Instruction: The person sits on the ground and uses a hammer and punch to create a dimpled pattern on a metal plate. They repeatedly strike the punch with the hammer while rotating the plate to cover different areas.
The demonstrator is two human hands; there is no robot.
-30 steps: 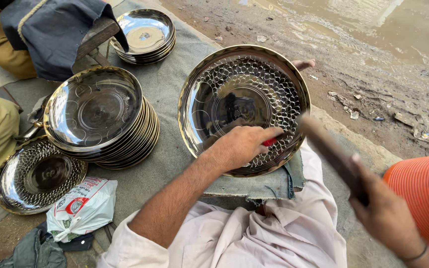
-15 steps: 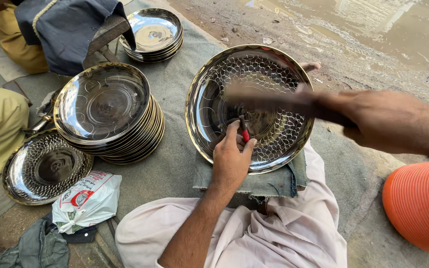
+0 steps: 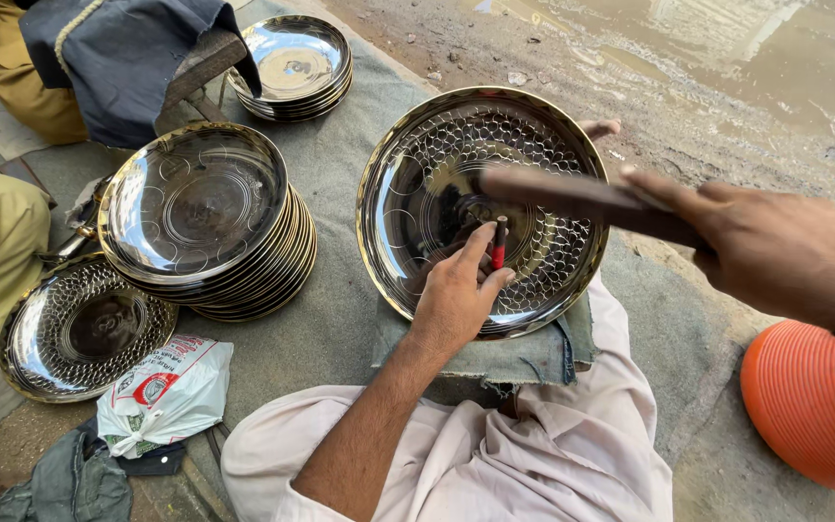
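A large shiny metal plate (image 3: 417,184) with a hammered dimple pattern lies on a folded cloth pad over my lap. My left hand (image 3: 456,290) rests on its near side and pinches a small red-handled punch (image 3: 499,244) upright against the plate's surface. My right hand (image 3: 775,251) grips a dark wooden mallet (image 3: 582,198), held level just above the plate with its head over the punch. A bare toe shows past the plate's far rim.
A tall stack of plain metal plates (image 3: 200,208) stands at left, another stack (image 3: 292,63) farther back. A patterned plate (image 3: 79,329) lies at near left beside a white plastic bag (image 3: 161,396). An orange ribbed container (image 3: 809,406) sits at right. Another person's clothing is at upper left.
My right hand swung the mallet from the raised right side to over the plate. My left hand moved the punch slightly across the plate and holds it upright.
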